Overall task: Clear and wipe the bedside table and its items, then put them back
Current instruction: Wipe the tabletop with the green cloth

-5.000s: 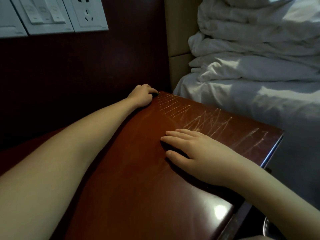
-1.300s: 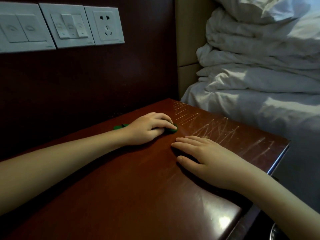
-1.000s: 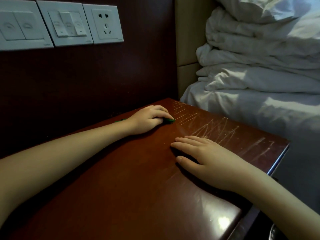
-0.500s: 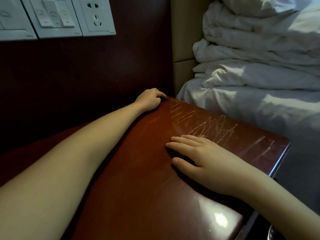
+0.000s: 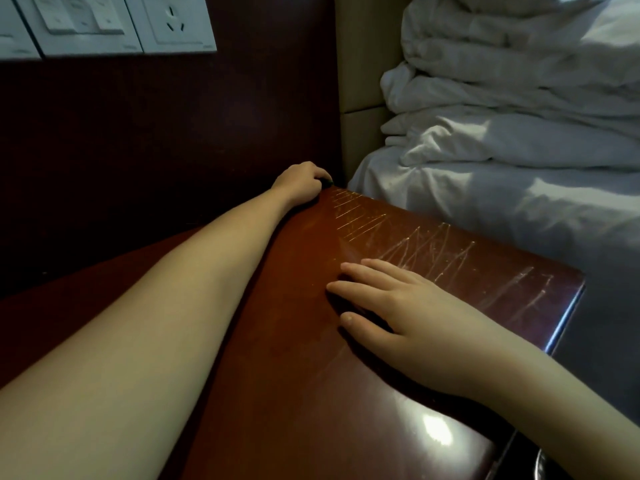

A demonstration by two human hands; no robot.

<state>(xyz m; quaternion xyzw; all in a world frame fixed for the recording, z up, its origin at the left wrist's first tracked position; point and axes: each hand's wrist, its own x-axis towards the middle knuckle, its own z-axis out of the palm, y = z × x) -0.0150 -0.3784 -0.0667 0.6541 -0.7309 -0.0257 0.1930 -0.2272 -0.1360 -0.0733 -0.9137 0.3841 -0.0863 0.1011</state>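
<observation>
While right hand [image 5: 415, 317] lies flat, fingers spread, left hand [image 5: 298, 183] grips cloth [image 5: 326, 182] at table [image 5: 294, 393] corner.

single head-worn wide-angle view, looking forward and down, close over the bedside table [image 5: 304, 393] filling the lower frame; wall switches [image 5: 104, 22] upper left, bed [image 5: 502, 168] upper right.

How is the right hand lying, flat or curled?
Flat: the right hand lies on the bedside table, fingers straight.
</observation>
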